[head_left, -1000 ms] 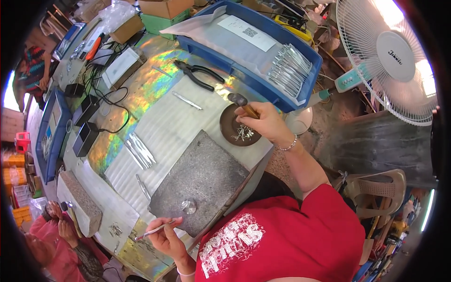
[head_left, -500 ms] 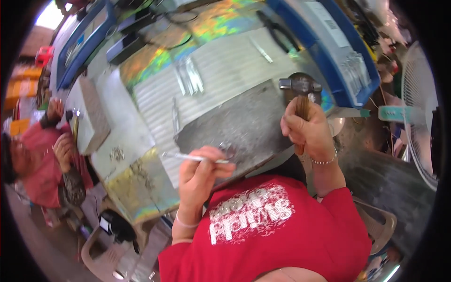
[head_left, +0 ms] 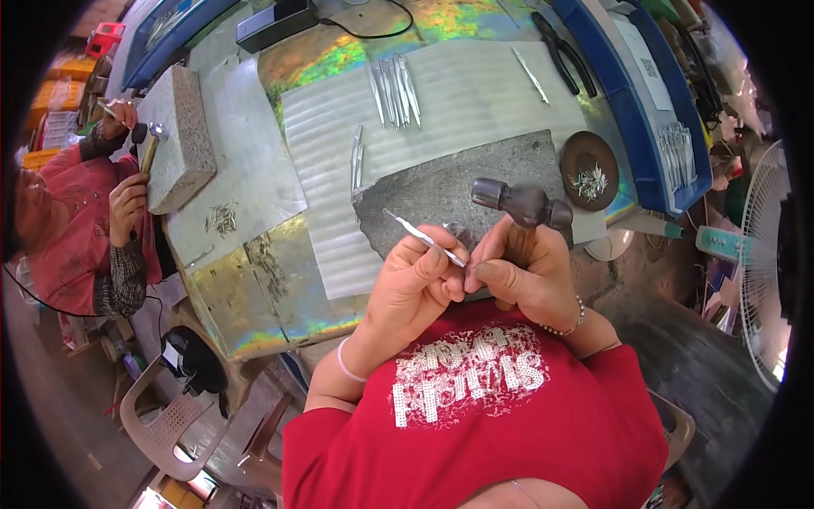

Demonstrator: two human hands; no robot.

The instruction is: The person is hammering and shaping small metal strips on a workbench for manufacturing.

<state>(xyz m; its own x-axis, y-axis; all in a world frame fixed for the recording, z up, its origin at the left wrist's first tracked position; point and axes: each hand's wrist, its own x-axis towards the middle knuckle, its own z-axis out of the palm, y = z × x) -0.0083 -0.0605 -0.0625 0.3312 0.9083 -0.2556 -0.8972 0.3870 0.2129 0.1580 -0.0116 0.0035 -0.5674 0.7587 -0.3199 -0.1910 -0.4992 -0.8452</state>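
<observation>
My left hand [head_left: 411, 280] pinches a slim silver metal tool [head_left: 414, 231], its tapered tip pointing up and left. The kind of tool is not plain. Closed around the wooden handle of a hammer [head_left: 519, 202] is my right hand [head_left: 538, 284]; the dark steel head stands above the fist. My right thumb and finger meet my left fingertips at the tool's lower end; whether they grip it is hidden. Both hands are at the near edge of a grey stone slab [head_left: 449, 187], with a small shiny thing partly hidden behind them.
Similar slim tools [head_left: 394, 92] lie on a white foam sheet [head_left: 326, 136]. Right of the slab stand a brown dish [head_left: 577, 151] of small metal pieces and a blue bin [head_left: 632, 127]. Pliers [head_left: 564, 55] lie behind. At left, another person [head_left: 76, 220] holds a hammer by a stone block [head_left: 182, 140].
My right hand has brought the hammer left and down, beside my left hand. My left hand has moved right with the tool, and the fingertips now meet. The view has shifted.
</observation>
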